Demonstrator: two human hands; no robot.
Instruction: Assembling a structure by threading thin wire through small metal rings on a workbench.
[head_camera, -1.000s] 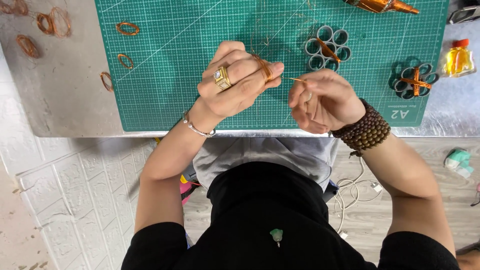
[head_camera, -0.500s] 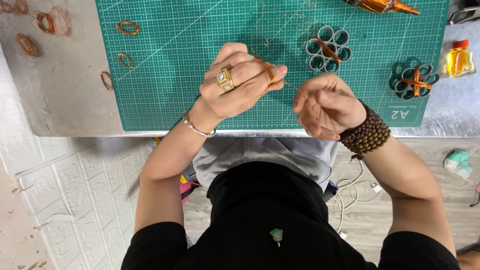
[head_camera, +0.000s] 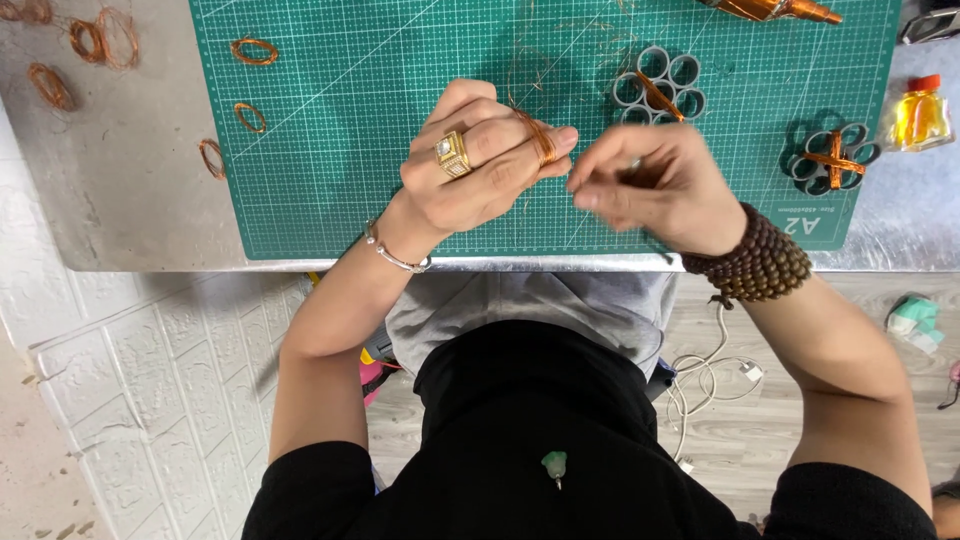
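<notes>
The copper wire (head_camera: 541, 140) is wound in a band around the fingers of my left hand (head_camera: 478, 165), near the middle of the frame, just above the lower edge of the green cutting mat (head_camera: 380, 120). That hand is loosely curled, fingers together, carrying the coil. My right hand (head_camera: 655, 185), just to its right, is pinched shut at the fingertips; it is blurred, so I cannot tell whether the strand is between them. Above the right hand sits a cluster of grey rings (head_camera: 660, 85) crossed by copper wire, and a second, darker cluster (head_camera: 830, 160) lies toward the right edge of the mat. A small yellow bottle (head_camera: 918, 112) stands at the far right. Small copper loops (head_camera: 253, 50) lie at the upper left, some on the mat, some on the grey table (head_camera: 120, 180).
</notes>
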